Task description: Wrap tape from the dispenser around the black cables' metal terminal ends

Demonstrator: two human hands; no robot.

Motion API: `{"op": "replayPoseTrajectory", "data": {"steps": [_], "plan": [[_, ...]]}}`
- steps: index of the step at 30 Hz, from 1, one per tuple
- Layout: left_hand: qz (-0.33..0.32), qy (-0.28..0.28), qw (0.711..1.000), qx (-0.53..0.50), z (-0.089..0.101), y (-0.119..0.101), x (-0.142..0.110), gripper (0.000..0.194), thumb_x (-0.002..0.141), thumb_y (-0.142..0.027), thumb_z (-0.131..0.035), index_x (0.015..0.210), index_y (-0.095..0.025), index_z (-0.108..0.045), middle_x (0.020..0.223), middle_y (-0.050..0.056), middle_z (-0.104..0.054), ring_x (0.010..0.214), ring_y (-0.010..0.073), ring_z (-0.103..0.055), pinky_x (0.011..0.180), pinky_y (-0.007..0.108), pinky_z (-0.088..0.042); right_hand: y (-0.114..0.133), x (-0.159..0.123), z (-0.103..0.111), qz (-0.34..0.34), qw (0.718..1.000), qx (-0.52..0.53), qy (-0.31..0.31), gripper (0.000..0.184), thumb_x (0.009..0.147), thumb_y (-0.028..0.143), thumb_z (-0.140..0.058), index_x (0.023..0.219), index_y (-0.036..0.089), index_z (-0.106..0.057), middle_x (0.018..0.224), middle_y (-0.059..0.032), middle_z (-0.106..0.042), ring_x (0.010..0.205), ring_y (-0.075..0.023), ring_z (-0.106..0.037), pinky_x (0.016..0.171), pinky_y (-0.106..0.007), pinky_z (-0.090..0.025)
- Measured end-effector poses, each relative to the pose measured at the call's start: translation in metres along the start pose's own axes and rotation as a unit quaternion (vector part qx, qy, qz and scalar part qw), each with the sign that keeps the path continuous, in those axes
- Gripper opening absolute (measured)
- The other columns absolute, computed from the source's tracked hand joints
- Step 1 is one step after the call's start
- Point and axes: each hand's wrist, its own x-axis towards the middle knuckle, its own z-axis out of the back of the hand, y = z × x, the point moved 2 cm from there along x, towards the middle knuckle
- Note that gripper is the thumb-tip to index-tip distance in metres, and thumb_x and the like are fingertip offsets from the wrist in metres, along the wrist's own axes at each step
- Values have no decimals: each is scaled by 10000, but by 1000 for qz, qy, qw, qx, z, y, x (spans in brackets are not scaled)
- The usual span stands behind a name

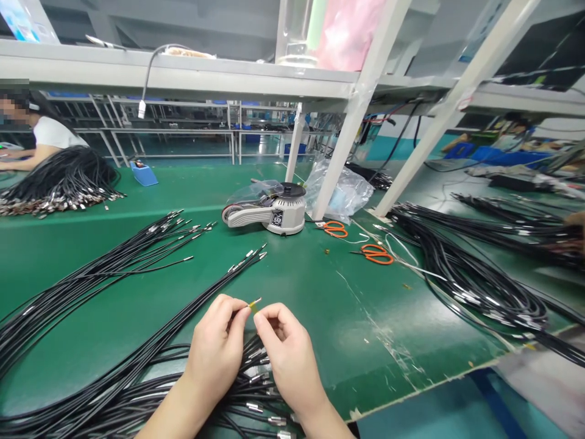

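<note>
Glossy black cables [137,390] heaped at worktop's [320,286] near edge, left hand [214,347] and right hand [286,347] fingertips pinching thin metal-tipped cable end [254,302], yellow band there hard to make out, wrists cut off.

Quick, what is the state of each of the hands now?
Left hand: closed, pinching the cable end.
Right hand: closed, pinching the same cable end.

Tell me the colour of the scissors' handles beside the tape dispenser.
Orange, on both scissors lying right of the tape dispenser; clear in the head view.
</note>
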Motion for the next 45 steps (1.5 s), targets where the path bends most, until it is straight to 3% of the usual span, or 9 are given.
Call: {"op": "replayPoseTrajectory", "data": {"steps": [6,11,15,24,29,33,42,45], "plan": [[126,48,989,-57,1,1,1,211,840,-340,-491,714,-197,-581,611,-23,-560,496,121,-517,500,237,-405,0,0,2,29,999,-41,-2,148,817,253,-542,688,187,-570,720,-17,-602,678,-159,-560,654,-259,-458],[242,85,953,-162,0,0,1,234,800,-398,-522,715,-182,-557,474,-73,-461,351,81,-419,404,207,-337,1,1,1,41,998,-43,-1,142,819,232,-538,687,189,-564,712,-9,-590,674,-153,-557,655,-255,-456],[285,98,921,-247,1,0,2,255,761,-413,-561,697,-166,-547,456,-78,-452,332,73,-432,383,192,-330,1,2,1,46,998,-40,-2,144,814,227,-545,676,188,-565,711,-7,-592,674,-151,-560,656,-254,-457],[309,116,873,-360,-1,3,3,269,732,-391,-617,651,-149,-533,451,-69,-464,320,62,-441,339,168,-333,1,4,0,47,999,-27,4,138,816,224,-545,685,185,-570,716,-9,-594,684,-151,-564,662,-255,-454],[316,143,826,-444,-2,4,3,247,741,-344,-627,634,-139,-540,459,-62,-463,320,53,-423,317,162,-342,1,5,2,56,998,-20,16,145,827,227,-539,690,186,-565,727,-12,-586,705,-154,-560,676,-262,-453],[327,185,788,-487,0,-1,6,235,716,-324,-655,626,-126,-566,461,-59,-450,315,34,-372,290,148,-332,4,4,5,73,997,-15,35,139,833,230,-537,706,187,-576,745,-12,-592,737,-160,-570,712,-271,-450],[312,316,744,-499,7,0,6,273,692,-357,-677,616,-114,-579,381,-71,-387,274,29,-331,282,137,-279,9,2,17,112,989,-21,93,93,807,198,-581,720,192,-551,750,0,-577,725,-147,-555,716,-268,-448],[304,361,720,-509,8,3,3,258,670,-333,-690,614,-104,-585,413,-63,-410,287,15,-283,277,148,-311,10,2,20,155,978,0,141,20,800,179,-601,793,195,-591,783,-10,-576,749,-151,-561,718,-276,-456]]}}
